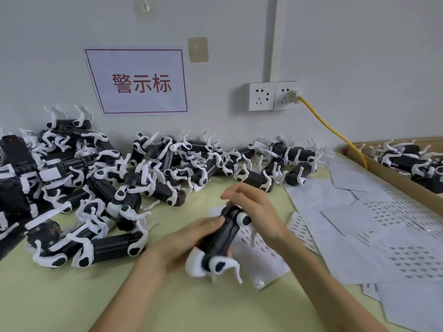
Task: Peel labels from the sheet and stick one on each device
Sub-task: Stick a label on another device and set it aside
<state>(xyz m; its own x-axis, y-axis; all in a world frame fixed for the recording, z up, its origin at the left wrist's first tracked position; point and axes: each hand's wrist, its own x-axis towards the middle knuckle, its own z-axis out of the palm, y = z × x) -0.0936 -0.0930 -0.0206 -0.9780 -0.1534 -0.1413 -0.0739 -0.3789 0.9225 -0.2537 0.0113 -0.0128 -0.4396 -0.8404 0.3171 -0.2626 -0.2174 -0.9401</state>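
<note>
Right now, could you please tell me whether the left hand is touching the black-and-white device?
Touching. The head view shows the left hand gripping the device by its black body, with its fingers against it and no gap between them.
</note>
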